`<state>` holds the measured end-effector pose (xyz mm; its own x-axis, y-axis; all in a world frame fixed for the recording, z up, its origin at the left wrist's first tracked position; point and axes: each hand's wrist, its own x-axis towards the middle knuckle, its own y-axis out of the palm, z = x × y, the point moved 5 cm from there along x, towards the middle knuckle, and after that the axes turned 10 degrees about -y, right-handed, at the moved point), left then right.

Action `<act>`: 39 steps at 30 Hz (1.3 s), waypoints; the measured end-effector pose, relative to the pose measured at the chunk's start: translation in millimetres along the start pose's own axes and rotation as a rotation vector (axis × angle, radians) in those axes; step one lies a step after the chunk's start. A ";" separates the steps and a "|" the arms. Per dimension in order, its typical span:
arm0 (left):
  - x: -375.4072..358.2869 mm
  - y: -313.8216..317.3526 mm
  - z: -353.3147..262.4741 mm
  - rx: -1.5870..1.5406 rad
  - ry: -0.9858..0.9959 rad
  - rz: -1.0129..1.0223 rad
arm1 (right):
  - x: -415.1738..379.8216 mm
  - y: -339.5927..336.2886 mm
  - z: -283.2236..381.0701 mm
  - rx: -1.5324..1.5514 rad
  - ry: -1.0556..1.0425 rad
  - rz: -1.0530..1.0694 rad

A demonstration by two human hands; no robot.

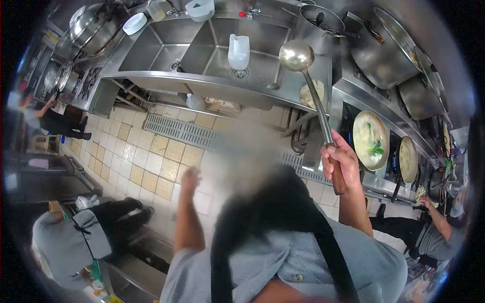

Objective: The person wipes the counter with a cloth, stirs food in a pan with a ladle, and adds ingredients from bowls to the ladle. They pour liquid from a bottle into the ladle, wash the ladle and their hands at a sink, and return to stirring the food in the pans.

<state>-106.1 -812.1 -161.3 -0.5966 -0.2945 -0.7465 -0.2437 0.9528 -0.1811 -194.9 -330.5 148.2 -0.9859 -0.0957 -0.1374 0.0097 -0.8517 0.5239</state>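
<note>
Right hand (343, 160) grips ladle (316, 103) (left hand (190, 180) blurred).

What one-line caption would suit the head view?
Right hand grips a wooden-handled ladle, a pan of white-and-green food to its right, the left hand blurred above tiled floor.

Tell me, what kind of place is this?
It's probably a restaurant kitchen. You can see a big ladle, a wide metal sink with more than one basin, and a huge pot, larger than most families use at home.
</note>
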 end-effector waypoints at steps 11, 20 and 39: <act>63.3 120.7 -295.8 0.006 0.406 0.330 | 121.6 11.1 -27.6 -0.127 0.087 -0.047; 148.3 179.8 -417.0 0.025 0.314 0.426 | 181.8 37.1 -26.3 -0.137 0.077 -0.110; 275.3 328.2 -471.4 0.969 0.445 0.633 | 220.3 120.2 -59.1 -0.178 0.078 -0.553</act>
<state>-710.8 -615.2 -124.5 -0.6568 0.4184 -0.6273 0.7347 0.5423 -0.4076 -401.1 -484.4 131.2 -0.8376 0.3553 -0.4150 -0.4678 -0.8588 0.2088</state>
